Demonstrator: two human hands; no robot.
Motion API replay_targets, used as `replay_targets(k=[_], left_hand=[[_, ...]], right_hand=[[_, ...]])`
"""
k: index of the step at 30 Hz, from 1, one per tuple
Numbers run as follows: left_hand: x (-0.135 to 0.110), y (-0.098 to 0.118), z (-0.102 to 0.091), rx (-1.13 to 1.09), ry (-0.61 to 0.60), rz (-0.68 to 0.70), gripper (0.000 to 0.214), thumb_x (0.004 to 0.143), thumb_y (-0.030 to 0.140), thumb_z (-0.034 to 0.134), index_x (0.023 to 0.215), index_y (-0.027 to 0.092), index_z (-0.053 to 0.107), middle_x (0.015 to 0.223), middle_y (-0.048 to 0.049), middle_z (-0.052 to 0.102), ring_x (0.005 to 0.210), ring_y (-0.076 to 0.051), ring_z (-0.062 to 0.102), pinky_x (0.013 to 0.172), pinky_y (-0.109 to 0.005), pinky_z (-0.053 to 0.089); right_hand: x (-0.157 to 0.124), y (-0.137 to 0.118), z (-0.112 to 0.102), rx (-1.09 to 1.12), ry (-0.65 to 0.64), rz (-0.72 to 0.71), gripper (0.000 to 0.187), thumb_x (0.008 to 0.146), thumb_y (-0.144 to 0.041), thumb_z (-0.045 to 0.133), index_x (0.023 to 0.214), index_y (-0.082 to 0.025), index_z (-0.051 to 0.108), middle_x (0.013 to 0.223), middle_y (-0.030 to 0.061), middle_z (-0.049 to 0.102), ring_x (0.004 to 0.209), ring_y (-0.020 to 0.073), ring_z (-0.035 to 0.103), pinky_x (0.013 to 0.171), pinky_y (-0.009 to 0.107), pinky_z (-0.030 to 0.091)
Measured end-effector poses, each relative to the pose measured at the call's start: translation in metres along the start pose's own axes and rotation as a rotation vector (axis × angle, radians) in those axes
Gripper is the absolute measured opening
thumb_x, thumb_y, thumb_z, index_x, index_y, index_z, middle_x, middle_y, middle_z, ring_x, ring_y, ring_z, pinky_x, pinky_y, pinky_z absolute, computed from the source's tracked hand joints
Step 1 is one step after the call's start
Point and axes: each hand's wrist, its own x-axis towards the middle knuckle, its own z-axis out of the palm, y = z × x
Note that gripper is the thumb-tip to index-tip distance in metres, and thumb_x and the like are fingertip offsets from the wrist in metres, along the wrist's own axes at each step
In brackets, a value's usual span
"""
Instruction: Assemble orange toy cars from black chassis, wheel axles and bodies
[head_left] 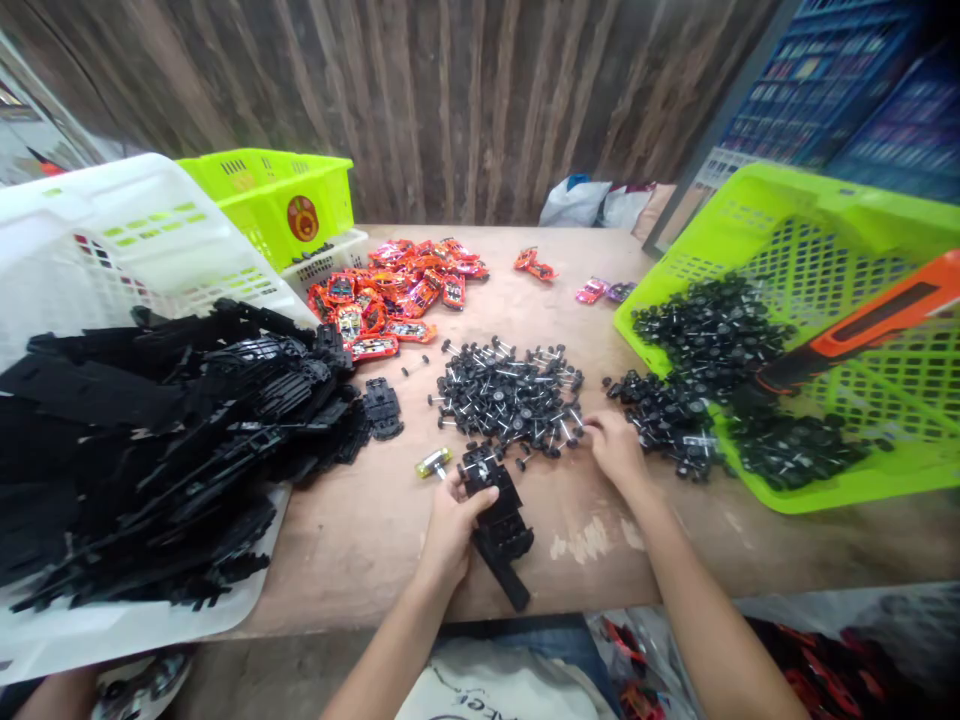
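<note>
My left hand is closed around a black plastic toy car chassis, held tilted over the front of the table, with a long flat black piece at its lower end. At the right edge of a heap of wheel axles, small black wheels on thin metal rods, my right hand has its fingertips pinched on one wheel axle. A small yellow-headed hammer lies just beyond my left hand, its handle partly hidden. One more chassis rests on the table further left.
A white basket spills black chassis parts on the left. Orange-red toy car bodies are piled at the back. On the right, a tipped green basket holds more wheel axles, with an orange-and-black tool across it.
</note>
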Motion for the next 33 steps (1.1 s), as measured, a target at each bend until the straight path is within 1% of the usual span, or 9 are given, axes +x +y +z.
replay_targets(k=[4, 7, 12, 15, 17, 20, 22, 25, 33], left_hand=[[0.009, 0.000, 0.004, -0.147, 0.156, 0.058, 0.047, 0.052, 0.017, 0.083, 0.092, 0.014, 0.059, 0.085, -0.0025, 0.068, 0.073, -0.015, 0.065, 0.071, -0.027, 0.054], [0.012, -0.001, 0.008, -0.171, 0.198, 0.098, 0.047, 0.052, 0.018, 0.084, 0.091, 0.014, 0.059, 0.089, -0.0034, 0.068, 0.077, -0.015, 0.065, 0.070, -0.026, 0.053], [0.013, -0.003, 0.009, -0.150, 0.202, 0.122, 0.045, 0.052, 0.020, 0.084, 0.088, 0.014, 0.058, 0.086, -0.0020, 0.067, 0.074, -0.013, 0.063, 0.067, -0.024, 0.052], [0.012, -0.003, 0.011, -0.155, 0.224, 0.144, 0.044, 0.052, 0.020, 0.084, 0.086, 0.014, 0.058, 0.083, -0.0011, 0.066, 0.073, -0.012, 0.063, 0.067, -0.023, 0.051], [0.011, -0.002, 0.012, -0.168, 0.245, 0.157, 0.045, 0.052, 0.021, 0.084, 0.087, 0.015, 0.057, 0.083, -0.0007, 0.066, 0.072, -0.012, 0.063, 0.065, -0.022, 0.051], [0.010, -0.001, 0.014, -0.203, 0.264, 0.182, 0.044, 0.054, 0.022, 0.083, 0.087, 0.016, 0.056, 0.080, 0.0006, 0.065, 0.070, -0.012, 0.063, 0.063, -0.022, 0.051], [0.010, 0.000, 0.013, -0.215, 0.265, 0.194, 0.043, 0.055, 0.022, 0.083, 0.087, 0.016, 0.055, 0.080, 0.0012, 0.065, 0.070, -0.012, 0.063, 0.064, -0.022, 0.051], [0.010, 0.002, 0.011, -0.211, 0.263, 0.197, 0.042, 0.056, 0.020, 0.082, 0.088, 0.016, 0.055, 0.082, 0.0011, 0.065, 0.073, -0.012, 0.063, 0.066, -0.023, 0.051], [0.010, 0.005, 0.008, -0.189, 0.249, 0.236, 0.040, 0.057, 0.019, 0.082, 0.087, 0.016, 0.055, 0.083, 0.0011, 0.065, 0.077, -0.013, 0.063, 0.071, -0.025, 0.052]], right_hand=[[-0.011, -0.012, 0.011, 0.050, 0.060, -0.022, 0.015, 0.081, -0.028, 0.046, 0.081, -0.019, 0.058, 0.083, 0.0071, 0.065, 0.078, 0.0207, 0.060, 0.075, 0.033, 0.046], [-0.022, -0.022, 0.021, 0.054, 0.070, -0.011, 0.011, 0.080, -0.026, 0.047, 0.081, -0.019, 0.056, 0.078, 0.0056, 0.064, 0.071, 0.0197, 0.058, 0.069, 0.032, 0.047], [-0.020, -0.032, 0.022, -0.024, 0.118, -0.035, 0.010, 0.077, -0.015, 0.046, 0.074, -0.020, 0.055, 0.082, 0.0084, 0.058, 0.084, 0.0241, 0.055, 0.079, 0.038, 0.042], [-0.027, -0.054, 0.018, -0.001, 0.160, -0.061, 0.011, 0.079, -0.015, 0.046, 0.077, -0.020, 0.056, 0.083, 0.0078, 0.058, 0.084, 0.0238, 0.054, 0.078, 0.037, 0.042], [-0.042, -0.077, 0.020, 0.116, 0.086, -0.086, 0.009, 0.083, -0.017, 0.048, 0.081, -0.020, 0.056, 0.082, 0.0057, 0.059, 0.080, 0.0214, 0.055, 0.073, 0.034, 0.044], [-0.074, -0.108, 0.029, 0.243, -0.148, -0.218, 0.011, 0.086, -0.015, 0.046, 0.084, -0.020, 0.056, 0.081, 0.0041, 0.058, 0.079, 0.0192, 0.055, 0.071, 0.031, 0.045], [-0.092, -0.120, 0.036, 0.225, -0.188, -0.303, 0.016, 0.089, -0.013, 0.041, 0.085, -0.019, 0.056, 0.082, 0.0053, 0.057, 0.082, 0.0198, 0.054, 0.073, 0.032, 0.044], [-0.103, -0.125, 0.041, 0.160, -0.133, -0.347, 0.018, 0.090, -0.011, 0.039, 0.089, -0.019, 0.055, 0.083, 0.0068, 0.057, 0.083, 0.0213, 0.052, 0.072, 0.035, 0.043], [-0.097, -0.126, 0.041, 0.060, 0.009, -0.402, 0.020, 0.089, -0.008, 0.039, 0.092, -0.022, 0.053, 0.085, 0.0065, 0.058, 0.084, 0.0223, 0.054, 0.074, 0.038, 0.040]])
